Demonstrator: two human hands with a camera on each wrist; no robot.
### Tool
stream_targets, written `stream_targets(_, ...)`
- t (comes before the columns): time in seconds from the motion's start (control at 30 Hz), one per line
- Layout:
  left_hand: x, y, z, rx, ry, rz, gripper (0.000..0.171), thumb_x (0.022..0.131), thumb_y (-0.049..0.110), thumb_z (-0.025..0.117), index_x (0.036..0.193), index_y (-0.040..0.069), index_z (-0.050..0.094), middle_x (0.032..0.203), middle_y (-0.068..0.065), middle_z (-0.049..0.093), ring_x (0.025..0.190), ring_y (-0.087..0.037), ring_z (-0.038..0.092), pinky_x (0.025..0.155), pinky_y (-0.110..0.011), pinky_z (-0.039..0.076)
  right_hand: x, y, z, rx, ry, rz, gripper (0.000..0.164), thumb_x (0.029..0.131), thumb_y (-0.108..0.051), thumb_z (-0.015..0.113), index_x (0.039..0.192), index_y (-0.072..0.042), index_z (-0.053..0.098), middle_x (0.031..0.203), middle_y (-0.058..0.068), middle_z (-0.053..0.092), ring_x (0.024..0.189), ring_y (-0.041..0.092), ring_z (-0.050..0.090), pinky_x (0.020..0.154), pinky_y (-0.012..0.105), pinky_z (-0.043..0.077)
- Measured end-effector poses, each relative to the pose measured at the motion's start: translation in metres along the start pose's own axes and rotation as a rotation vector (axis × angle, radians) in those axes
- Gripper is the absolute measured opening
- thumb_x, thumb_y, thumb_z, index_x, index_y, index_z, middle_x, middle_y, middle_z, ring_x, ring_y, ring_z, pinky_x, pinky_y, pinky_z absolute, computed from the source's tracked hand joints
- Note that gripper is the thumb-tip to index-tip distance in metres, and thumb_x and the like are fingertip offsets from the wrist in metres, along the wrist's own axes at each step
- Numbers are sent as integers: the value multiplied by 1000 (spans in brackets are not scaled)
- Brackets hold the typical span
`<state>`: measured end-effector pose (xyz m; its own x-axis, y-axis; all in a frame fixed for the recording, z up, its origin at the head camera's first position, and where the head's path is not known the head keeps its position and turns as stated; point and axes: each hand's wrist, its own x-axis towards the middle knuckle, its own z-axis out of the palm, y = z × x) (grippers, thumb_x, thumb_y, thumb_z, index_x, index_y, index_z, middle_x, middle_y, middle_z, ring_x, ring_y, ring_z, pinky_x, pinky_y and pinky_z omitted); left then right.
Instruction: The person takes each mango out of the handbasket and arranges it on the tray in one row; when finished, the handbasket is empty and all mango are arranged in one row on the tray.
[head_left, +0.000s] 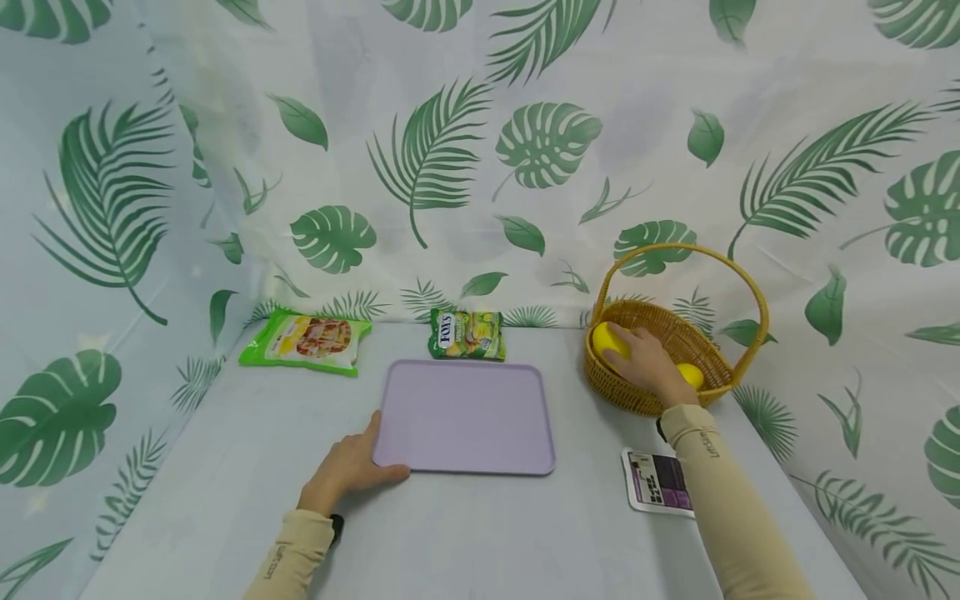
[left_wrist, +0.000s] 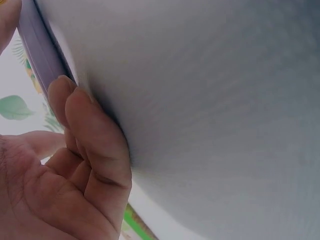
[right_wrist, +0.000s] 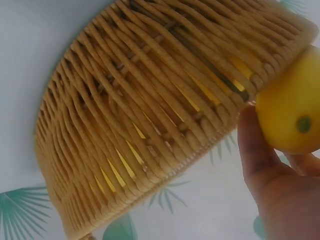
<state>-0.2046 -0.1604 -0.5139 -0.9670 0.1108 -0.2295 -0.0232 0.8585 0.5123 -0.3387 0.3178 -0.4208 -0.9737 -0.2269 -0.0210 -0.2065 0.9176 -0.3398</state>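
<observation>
My left hand grips the near left corner of a lilac tray, its thumb along the front edge. In the left wrist view, curled fingers meet the tray's rim close to the tabletop. Over at the right, my right hand holds a yellow lemon at the left rim of a wicker basket. The right wrist view shows this lemon against the rim, thumb on its side. Another lemon lies in the basket, partly behind my wrist. Yellow shows through the weave.
A green-edged food packet lies at the back left. Behind the tray is a green Fox's candy bag. A white and purple package lies in front of the basket, partly under my right forearm. The basket's tall handle arches upward.
</observation>
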Motion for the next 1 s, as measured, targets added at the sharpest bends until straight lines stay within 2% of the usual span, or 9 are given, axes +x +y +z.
stream_targets(0.33,3,-3,3,7,1,4,120,76,60,79,159,-2,19,136,-36,56,122,-49,60,101,-60,48,-4,-9,-2,61,22,14,67,105,-46,43,160,-14,25,146,40,31,126,53,42,102,67,39)
stream_targets(0.53,3,-4,3,16,15,15,119,76,60,79,158,-2,19,134,-36,58,119,-48,61,99,-59,49,-6,-23,-1,79,83,-15,66,104,-45,47,159,-12,30,137,37,38,109,42,46,87,53,42)
stream_targets(0.63,2,-3,2,13,19,17,119,76,59,79,158,-2,20,134,-36,58,120,-48,61,99,-58,49,-5,-31,4,96,103,-29,66,103,-44,50,158,-13,31,135,34,41,105,38,47,84,47,42)
stream_targets(0.8,2,-1,1,1,11,18,119,76,59,79,158,-3,19,134,-37,58,119,-49,61,99,-59,49,-3,-43,15,131,100,-46,68,102,-43,53,159,-13,30,141,34,38,113,42,49,90,52,44)
stream_targets(1.0,0,0,-1,11,3,16,119,76,59,79,158,-4,19,134,-37,57,120,-50,60,100,-59,49,-3,-54,27,166,103,-81,73,100,-43,56,159,-11,29,145,34,35,124,46,46,98,58,41)
